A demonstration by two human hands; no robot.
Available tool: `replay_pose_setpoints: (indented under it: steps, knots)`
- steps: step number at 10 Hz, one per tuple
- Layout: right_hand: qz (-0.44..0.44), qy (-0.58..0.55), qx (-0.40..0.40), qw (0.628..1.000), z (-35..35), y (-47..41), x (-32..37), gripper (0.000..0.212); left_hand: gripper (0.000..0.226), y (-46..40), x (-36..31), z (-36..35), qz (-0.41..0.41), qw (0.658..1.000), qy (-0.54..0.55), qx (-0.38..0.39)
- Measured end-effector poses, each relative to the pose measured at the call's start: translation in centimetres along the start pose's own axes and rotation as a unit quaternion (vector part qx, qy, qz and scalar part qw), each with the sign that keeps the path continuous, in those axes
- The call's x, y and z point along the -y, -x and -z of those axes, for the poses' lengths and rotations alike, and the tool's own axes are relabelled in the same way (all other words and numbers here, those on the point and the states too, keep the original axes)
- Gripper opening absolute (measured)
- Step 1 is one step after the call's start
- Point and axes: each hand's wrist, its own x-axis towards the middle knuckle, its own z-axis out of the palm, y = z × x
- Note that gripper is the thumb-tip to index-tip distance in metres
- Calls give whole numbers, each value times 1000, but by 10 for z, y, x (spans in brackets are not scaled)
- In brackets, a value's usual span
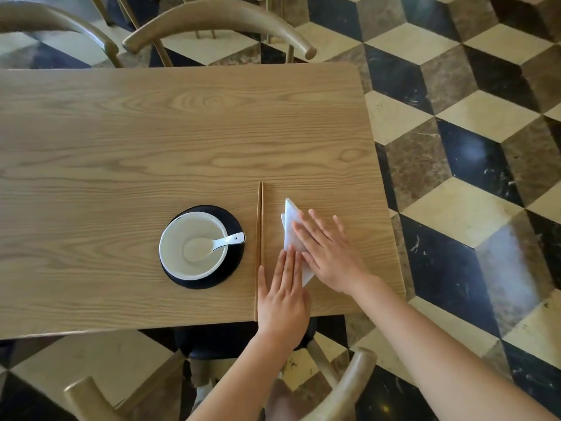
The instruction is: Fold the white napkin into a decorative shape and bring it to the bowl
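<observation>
Right of the chopsticks [260,238], both hands — left hand [283,294], right hand [329,253] — lie flat, fingers spread (gripping nothing), pressing creases into the napkin [290,217].

White napkin [292,226], white bowl [193,245] on black plate [230,268], light wood-grain table [151,141], and cube-patterned floor [470,132] in cream, brown and black.
</observation>
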Motion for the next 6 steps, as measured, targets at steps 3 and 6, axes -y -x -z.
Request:
replay_pose_setpoints:
  steps: [3, 6]
  knots:
    - [7, -7, 70, 997, -7, -6, -7, 63, 74, -1, 6, -6, 4, 994, -96, 56]
    - [-30, -29, 6, 999, 12, -1, 5, 58, 73, -8, -5, 39, -33, 979, -140, 143]
